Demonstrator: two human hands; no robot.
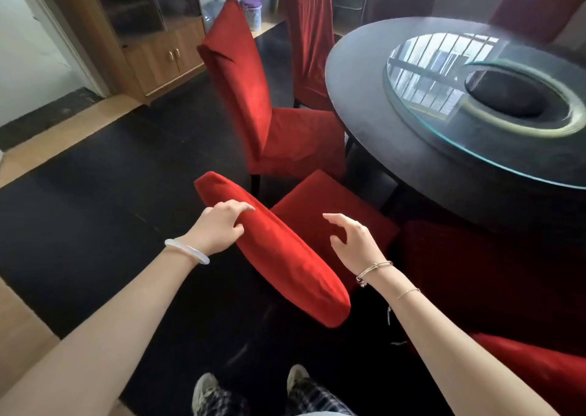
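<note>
A chair with a red velvet cover stands right in front of me, seen from above; its backrest top (279, 254) runs diagonally and its seat (323, 203) points toward the table. My left hand (218, 225) grips the upper left part of the backrest top, fingers curled over the edge. My right hand (352, 241) hovers just to the right of the backrest, above the seat, with fingers spread and loosely bent, holding nothing.
A dark round table (380, 124) with a glass turntable (421, 104) stands at the right. More red-covered chairs (253, 98) ring it. A wooden cabinet (158, 51) lines the far left wall. Black floor mat (95, 193) lies on the left.
</note>
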